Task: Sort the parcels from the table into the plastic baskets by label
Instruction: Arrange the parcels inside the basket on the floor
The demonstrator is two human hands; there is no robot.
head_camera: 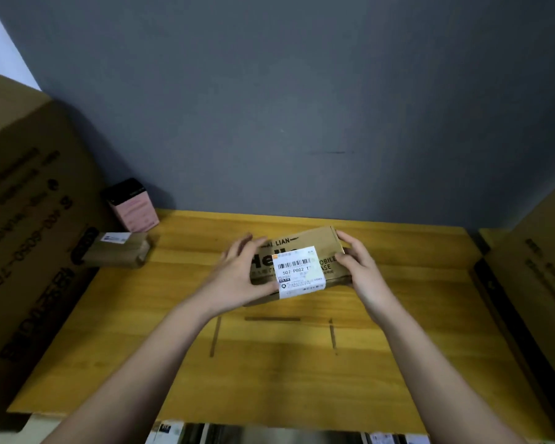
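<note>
The parcel sits mid-table, bare wood on all sides of it. Left grip and right grip clasp its ends, thumbs near the label.

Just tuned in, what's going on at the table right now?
A person holds a flat brown cardboard parcel over the wooden table, the left hand gripping its left end and the right hand its right end. Its white shipping label faces up towards the camera, so they seem to be reading it. Another brown parcel and a pink box sit at the table's far left corner. No baskets can be clearly made out in this view.
</note>
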